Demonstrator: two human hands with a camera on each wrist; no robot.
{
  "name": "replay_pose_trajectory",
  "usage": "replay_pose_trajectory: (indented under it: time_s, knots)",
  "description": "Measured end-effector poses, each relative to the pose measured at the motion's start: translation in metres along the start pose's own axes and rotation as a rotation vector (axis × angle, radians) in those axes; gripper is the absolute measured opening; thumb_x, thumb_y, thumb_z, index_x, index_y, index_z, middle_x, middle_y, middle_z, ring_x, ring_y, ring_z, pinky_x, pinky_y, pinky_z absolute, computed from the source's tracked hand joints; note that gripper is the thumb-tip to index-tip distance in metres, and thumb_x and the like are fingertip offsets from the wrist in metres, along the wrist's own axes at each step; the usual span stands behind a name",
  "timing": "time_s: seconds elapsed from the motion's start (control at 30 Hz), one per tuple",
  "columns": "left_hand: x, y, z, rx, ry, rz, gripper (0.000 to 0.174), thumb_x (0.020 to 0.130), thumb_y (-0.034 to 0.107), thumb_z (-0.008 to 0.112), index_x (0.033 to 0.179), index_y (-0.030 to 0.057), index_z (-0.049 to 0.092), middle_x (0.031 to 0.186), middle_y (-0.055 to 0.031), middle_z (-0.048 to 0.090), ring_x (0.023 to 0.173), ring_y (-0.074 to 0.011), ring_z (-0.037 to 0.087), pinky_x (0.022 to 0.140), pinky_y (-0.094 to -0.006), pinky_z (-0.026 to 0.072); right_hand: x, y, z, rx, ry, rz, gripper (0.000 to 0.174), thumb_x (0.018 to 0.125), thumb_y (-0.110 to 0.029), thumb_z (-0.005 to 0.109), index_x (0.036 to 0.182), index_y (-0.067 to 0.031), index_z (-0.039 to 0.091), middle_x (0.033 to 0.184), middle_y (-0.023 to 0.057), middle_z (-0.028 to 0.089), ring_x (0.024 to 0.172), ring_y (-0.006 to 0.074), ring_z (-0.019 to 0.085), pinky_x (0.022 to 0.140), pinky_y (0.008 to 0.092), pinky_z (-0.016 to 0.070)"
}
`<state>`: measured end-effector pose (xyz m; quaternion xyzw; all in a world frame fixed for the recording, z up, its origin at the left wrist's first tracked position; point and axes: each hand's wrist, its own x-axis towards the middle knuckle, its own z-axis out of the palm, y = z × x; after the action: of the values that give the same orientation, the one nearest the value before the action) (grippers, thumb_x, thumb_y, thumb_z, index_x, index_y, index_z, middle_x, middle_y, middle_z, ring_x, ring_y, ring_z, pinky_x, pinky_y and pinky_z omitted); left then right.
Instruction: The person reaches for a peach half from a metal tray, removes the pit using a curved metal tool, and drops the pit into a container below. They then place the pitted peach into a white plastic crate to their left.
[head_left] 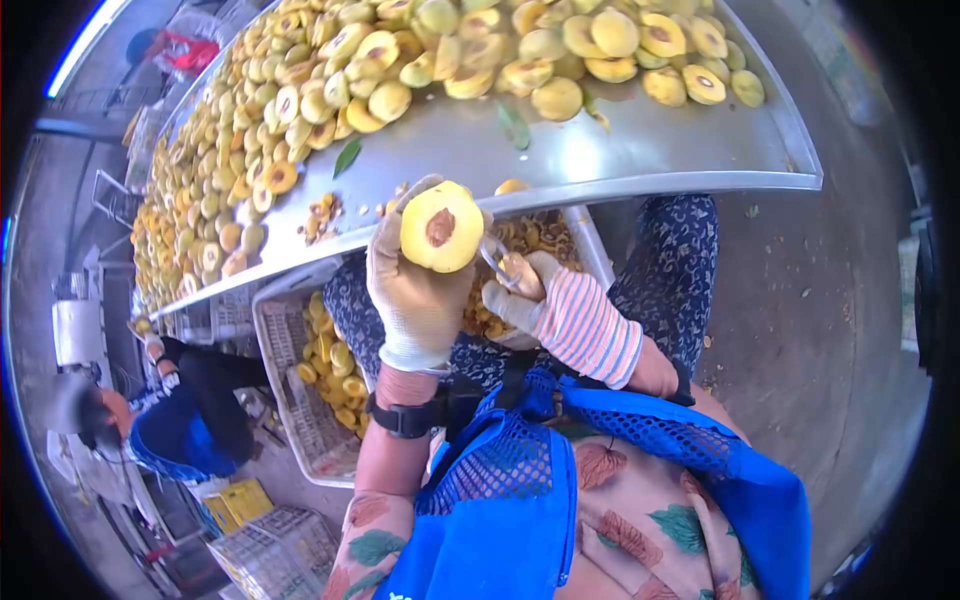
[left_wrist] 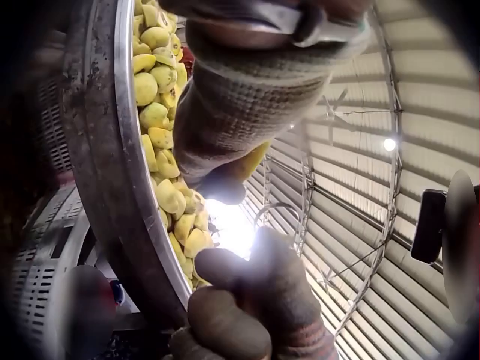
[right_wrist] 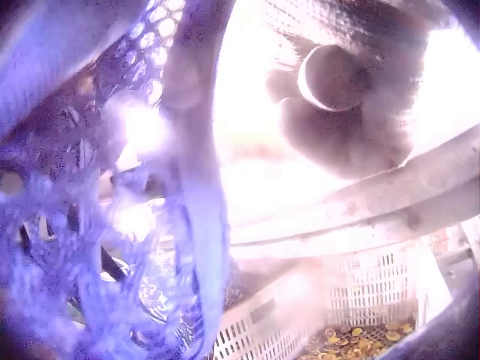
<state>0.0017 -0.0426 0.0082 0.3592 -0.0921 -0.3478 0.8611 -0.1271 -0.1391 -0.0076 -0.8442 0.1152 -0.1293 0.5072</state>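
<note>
My gloved left hand [head_left: 415, 305] grips a halved yellow peach [head_left: 465, 222] from below. Its cut face points up at the head camera, with a brown pit or pit hollow in the middle. Just to the right, my gloved right hand [head_left: 575, 315] holds a pitting tool by its short wooden handle [head_left: 522, 276]. The tool's curved metal loop [head_left: 489, 256] is close beside the peach's right edge. Both hands are over my lap at the table's near edge. In the left wrist view the left glove [left_wrist: 240, 97] hides most of the peach. The right wrist view is badly overexposed.
A metal table [head_left: 430, 155] bears a heap of halved peaches [head_left: 300, 110]. A crate [head_left: 270, 350] with yellow halves stands at my left; another container [head_left: 590, 245] with small pieces is under the hands. Another person [head_left: 190, 425] sits at the left near a yellow crate [head_left: 240, 503].
</note>
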Motion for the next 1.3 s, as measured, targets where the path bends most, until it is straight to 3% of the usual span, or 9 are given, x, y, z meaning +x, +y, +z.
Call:
replay_pose_trajectory:
  time_s: [0.43,0.5,0.83,0.97,1.03,1.1,1.13,1.27,1.3]
  knots:
    - [-0.044,0.019,-0.005,0.159,0.122,0.315,0.05,0.084,0.032,0.043,0.118,-0.0041,0.047,0.118,-0.0205,0.051,0.108,-0.0301,0.051,0.097,-0.0414,0.039,0.016,-0.053,0.048,-0.465,0.01,0.049,0.034,0.084,-0.027,0.054,0.099,0.0027,0.047,0.065,0.0195,0.06,0.06,0.0351,0.061,0.052,0.0438,0.0487]
    - [-0.046,0.018,-0.004,-0.05,0.136,0.328,0.039,0.092,0.027,0.042,0.11,-0.0066,0.051,0.103,-0.0143,0.056,0.092,-0.0215,0.057,0.08,-0.0323,0.0484,0.014,-0.053,0.048,-0.418,-0.02,0.044,0.033,0.084,-0.024,0.052,0.1,0.0043,0.048,0.064,0.0191,0.06,0.058,0.0346,0.061,0.052,0.0426,0.0488]
    - [-0.034,-0.004,0.002,0.355,0.393,0.398,0.037,0.091,0.032,0.055,0.096,-0.0035,0.06,0.087,-0.0074,0.061,0.078,-0.0145,0.057,0.07,-0.0275,0.0481,0.002,-0.029,0.041,-0.485,-0.073,-0.081,0.032,0.08,-0.018,0.049,0.096,0.0094,0.051,0.062,0.0186,0.058,0.056,0.0337,0.06,0.052,0.0423,0.0489]
    - [-0.042,0.003,0.002,0.849,0.399,0.492,0.023,0.09,0.017,0.053,0.087,-0.0037,0.062,0.087,-0.0077,0.062,0.076,-0.0141,0.057,0.07,-0.0269,0.0474,0.008,-0.035,0.021,-0.605,-0.447,-0.517,0.029,0.081,-0.013,0.044,0.104,0.0025,0.052,0.081,0.0235,0.057,0.067,0.0361,0.06,0.056,0.0429,0.0491]
    - [-0.041,0.003,0.0,0.677,0.307,0.467,0.02,0.088,0.011,0.052,0.083,-0.0052,0.061,0.087,-0.0085,0.062,0.076,-0.0146,0.057,0.07,-0.0269,0.0469,0.008,-0.033,0.028,-0.063,-0.295,-0.303,0.026,0.085,-0.015,0.043,0.107,-0.0063,0.054,0.085,0.0158,0.059,0.078,0.0322,0.06,0.07,0.0382,0.0498]
    - [-0.041,0.006,-0.003,0.607,0.194,0.475,0.017,0.086,0.008,0.052,0.082,-0.0062,0.061,0.086,-0.0091,0.062,0.076,-0.0154,0.057,0.07,-0.0269,0.0467,0.008,-0.017,0.028,-0.318,-0.335,-0.631,0.018,0.088,-0.016,0.042,0.096,-0.0066,0.056,0.09,0.0118,0.059,0.076,0.0296,0.06,0.071,0.0368,0.0496]
    - [-0.04,0.005,-0.003,0.65,0.158,0.52,0.025,0.087,0.019,0.054,0.084,-0.0049,0.06,0.083,-0.0096,0.062,0.074,-0.0156,0.057,0.068,-0.0274,0.047,0.003,-0.019,0.031,0.094,-0.312,-0.25,0.018,0.088,-0.017,0.043,0.094,-0.0046,0.055,0.085,0.0122,0.059,0.074,0.0292,0.06,0.066,0.038,0.0497]
    - [-0.041,0.008,0.001,0.723,0.169,0.533,0.037,0.087,0.034,0.059,0.085,-0.0033,0.06,0.081,-0.0099,0.062,0.072,-0.0158,0.058,0.067,-0.0274,0.047,0.003,-0.002,0.049,-0.091,-0.061,-0.311,0.021,0.091,-0.026,0.046,0.09,-0.0068,0.053,0.059,0.0067,0.048,0.048,0.0258,0.052,0.043,0.0377,0.0421]
    - [-0.043,0.009,0.001,0.742,0.157,0.547,0.038,0.087,0.035,0.059,0.085,-0.003,0.06,0.081,-0.0101,0.062,0.072,-0.0157,0.057,0.067,-0.0271,0.0468,0.002,0.0,0.04,0.184,-0.349,-0.26,0.019,0.091,-0.027,0.047,0.088,-0.0095,0.053,0.057,0.0022,0.045,0.044,0.0195,0.048,0.039,0.0332,0.0377]
